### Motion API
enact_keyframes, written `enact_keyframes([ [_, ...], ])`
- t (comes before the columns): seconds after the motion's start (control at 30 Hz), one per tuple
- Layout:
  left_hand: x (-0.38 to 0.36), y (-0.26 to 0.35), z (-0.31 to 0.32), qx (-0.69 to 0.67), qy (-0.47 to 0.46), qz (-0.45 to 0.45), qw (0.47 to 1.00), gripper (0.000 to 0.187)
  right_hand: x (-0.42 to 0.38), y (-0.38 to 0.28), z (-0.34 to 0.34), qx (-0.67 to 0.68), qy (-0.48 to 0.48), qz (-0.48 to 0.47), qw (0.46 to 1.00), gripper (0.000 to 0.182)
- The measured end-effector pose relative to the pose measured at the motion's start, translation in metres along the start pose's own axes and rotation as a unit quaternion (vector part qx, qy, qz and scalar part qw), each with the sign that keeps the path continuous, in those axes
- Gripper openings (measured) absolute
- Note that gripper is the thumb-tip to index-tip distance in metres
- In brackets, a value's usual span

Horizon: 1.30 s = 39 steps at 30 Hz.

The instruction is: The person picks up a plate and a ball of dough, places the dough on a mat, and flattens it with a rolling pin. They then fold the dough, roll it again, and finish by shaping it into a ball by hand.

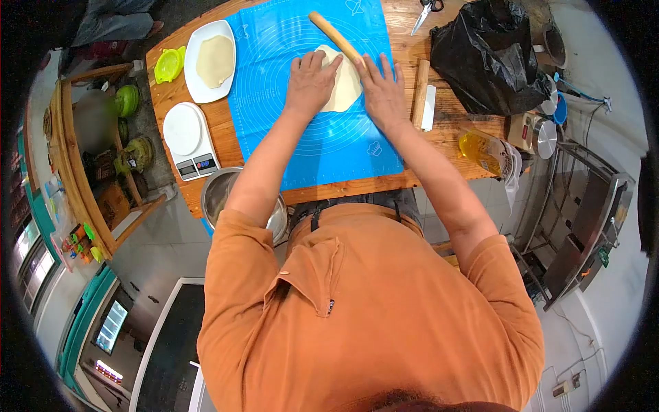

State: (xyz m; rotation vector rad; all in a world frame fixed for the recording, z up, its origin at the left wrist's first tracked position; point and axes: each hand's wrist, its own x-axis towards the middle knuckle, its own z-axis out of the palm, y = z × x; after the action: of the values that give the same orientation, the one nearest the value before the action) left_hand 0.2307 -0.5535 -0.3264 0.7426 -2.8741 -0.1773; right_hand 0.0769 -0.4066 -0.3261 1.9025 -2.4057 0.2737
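A flat, pale sheet of dough lies on the blue baking mat between my hands. My left hand rests at the dough's left edge, its fingers spread and thumb reaching over the sheet. On the other side, my right hand lies with fingers stretched out, thumb along the dough's right edge. A wooden rolling pin is set slantwise at the top of the dough, and its lower end meets the fingertips of my right hand.
To the left are a white dish holding another dough sheet, a green lid-like piece, a kitchen scale and a metal bowl. Rightward lie a wooden stick, scissors, a black plastic bag and an oil bottle.
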Motion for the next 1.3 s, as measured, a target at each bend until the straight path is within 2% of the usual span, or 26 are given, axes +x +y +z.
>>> enact_keyframes([
  [0.13, -0.002, -0.001, 0.002, 0.010, 0.008, 0.001, 1.000, 0.048, 0.003, -0.002, -0.004, 0.037, 0.018, -0.010, 0.999, 0.060],
  [0.2, -0.001, -0.002, 0.004, 0.008, 0.009, 0.000, 1.000, 0.048, 0.010, 0.011, -0.004, 0.146, -0.031, 0.052, 0.987, 0.057],
  [0.23, -0.002, -0.002, 0.004, 0.005, 0.009, 0.001, 1.000, 0.049, 0.011, 0.013, -0.001, 0.147, -0.033, 0.050, 0.987, 0.057],
  [0.3, -0.004, -0.001, 0.004, 0.007, 0.004, -0.005, 1.000, 0.049, 0.010, 0.014, 0.004, 0.116, 0.053, 0.038, 0.991, 0.053],
  [0.43, -0.003, 0.002, 0.000, 0.000, -0.002, -0.012, 1.000, 0.049, 0.008, 0.008, -0.004, 0.104, 0.034, 0.027, 0.994, 0.050],
  [0.53, -0.004, 0.001, 0.002, -0.001, 0.009, -0.010, 1.000, 0.049, 0.014, 0.016, -0.002, 0.172, 0.011, 0.006, 0.985, 0.049],
  [0.6, -0.003, 0.000, 0.001, 0.003, 0.011, -0.009, 1.000, 0.049, 0.019, 0.022, 0.002, 0.260, 0.063, 0.107, 0.958, 0.046],
  [0.73, -0.003, 0.000, 0.005, 0.013, 0.015, -0.002, 1.000, 0.049, 0.026, 0.037, -0.008, 0.202, 0.054, 0.139, 0.968, 0.042],
  [0.8, -0.001, 0.000, 0.003, 0.015, 0.008, -0.005, 1.000, 0.048, 0.029, 0.040, -0.014, 0.135, -0.022, 0.103, 0.985, 0.041],
  [0.83, 0.000, 0.000, 0.003, 0.016, 0.000, -0.008, 1.000, 0.048, 0.030, 0.038, -0.015, 0.136, -0.022, 0.102, 0.985, 0.041],
  [0.9, 0.000, -0.001, 0.004, 0.015, 0.003, -0.008, 1.000, 0.048, 0.030, 0.031, -0.011, 0.088, 0.085, -0.009, 0.992, 0.047],
  [1.0, 0.000, 0.000, 0.004, 0.014, 0.001, -0.010, 1.000, 0.047, 0.033, 0.012, 0.001, 0.041, 0.032, -0.042, 0.998, 0.050],
  [1.13, -0.001, 0.002, 0.001, 0.010, 0.007, -0.015, 1.000, 0.046, 0.035, 0.000, 0.004, 0.025, -0.005, -0.039, 0.999, 0.052],
  [1.2, -0.002, 0.001, 0.006, 0.002, 0.016, -0.017, 1.000, 0.047, 0.041, 0.001, -0.002, 0.070, -0.007, 0.004, 0.997, 0.052],
  [1.3, -0.003, 0.001, 0.008, 0.002, 0.024, -0.018, 1.000, 0.046, 0.043, 0.008, 0.004, 0.030, -0.018, -0.027, 0.999, 0.051],
])
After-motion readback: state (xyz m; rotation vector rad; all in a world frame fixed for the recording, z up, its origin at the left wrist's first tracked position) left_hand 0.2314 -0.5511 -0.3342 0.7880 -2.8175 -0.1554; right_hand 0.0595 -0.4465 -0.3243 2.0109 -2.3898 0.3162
